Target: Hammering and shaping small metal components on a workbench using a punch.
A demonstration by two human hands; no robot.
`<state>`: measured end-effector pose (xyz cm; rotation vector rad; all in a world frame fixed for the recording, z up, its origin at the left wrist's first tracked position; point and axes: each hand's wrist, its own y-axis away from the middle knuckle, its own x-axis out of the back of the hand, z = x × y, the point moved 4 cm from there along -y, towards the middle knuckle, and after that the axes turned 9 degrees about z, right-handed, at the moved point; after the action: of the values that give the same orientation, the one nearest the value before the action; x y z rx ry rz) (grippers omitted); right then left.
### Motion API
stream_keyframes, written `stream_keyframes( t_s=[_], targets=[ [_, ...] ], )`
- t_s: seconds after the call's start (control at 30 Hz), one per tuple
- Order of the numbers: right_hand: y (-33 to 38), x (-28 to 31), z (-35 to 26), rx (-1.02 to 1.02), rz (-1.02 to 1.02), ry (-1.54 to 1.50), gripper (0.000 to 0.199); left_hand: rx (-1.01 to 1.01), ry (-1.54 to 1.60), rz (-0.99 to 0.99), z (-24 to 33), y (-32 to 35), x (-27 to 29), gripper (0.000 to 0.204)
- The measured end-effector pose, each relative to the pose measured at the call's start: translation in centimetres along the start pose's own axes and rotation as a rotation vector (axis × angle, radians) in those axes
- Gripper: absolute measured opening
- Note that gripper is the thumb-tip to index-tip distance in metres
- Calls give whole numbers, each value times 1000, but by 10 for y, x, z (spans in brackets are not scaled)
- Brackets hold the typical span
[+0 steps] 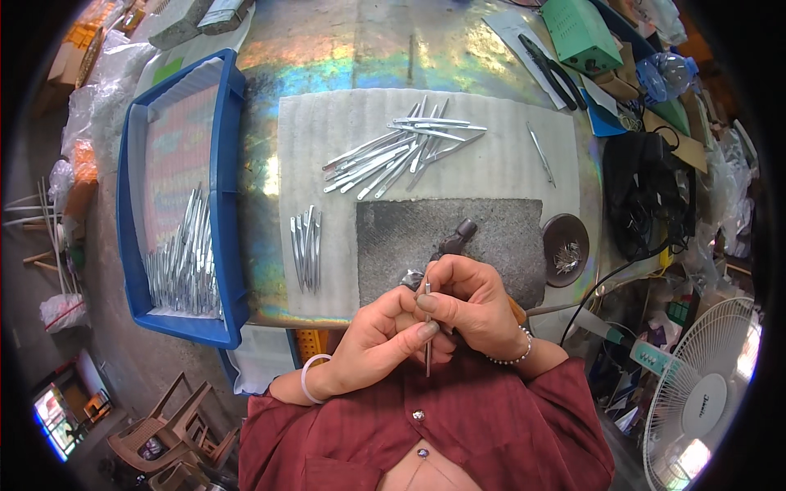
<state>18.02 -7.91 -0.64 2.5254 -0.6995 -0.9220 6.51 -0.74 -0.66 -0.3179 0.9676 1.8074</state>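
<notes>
My left hand (pixel 391 334) and my right hand (pixel 473 304) meet near my chest, at the table's near edge. Both have their fingers closed on a slim metal strip (pixel 427 360), held pointing away from me; its middle is hidden by my fingers. Beyond them a dark metal tool (pixel 458 237) lies on a grey mat (pixel 385 237), partly covered by my right hand. A pile of flat silver metal strips (pixel 393 159) lies loose on the white foam sheet (pixel 311 123). Several more strips (pixel 306 250) sit in a row at the left.
A blue tray (pixel 233 164) on the left holds many upright-looking strips. To the right are a brown dish (pixel 557 229) of small metal pins, a single pointed strip (pixel 540 153) and a black cable (pixel 602 282). Pliers (pixel 550 72), a green box (pixel 580 37) and a fan (pixel 704 401) stand farther out.
</notes>
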Motion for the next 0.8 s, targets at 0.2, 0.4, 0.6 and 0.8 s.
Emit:
stream_keyframes(
  t_s=[0.2,0.4,0.6,0.8],
  targets=[
    [2,-5,0,-19,1,40,8,10,23,-4,0,5,1,10],
    [3,-14,7,61,-54,55,10,-64,-2,-6,-2,16,6,11],
    [2,-29,14,45,-101,119,10,-80,57,24,-3,31,17,12],
    [-4,-48,21,-15,-56,176,6,-65,154,9,-4,41,34,12]
  ],
)
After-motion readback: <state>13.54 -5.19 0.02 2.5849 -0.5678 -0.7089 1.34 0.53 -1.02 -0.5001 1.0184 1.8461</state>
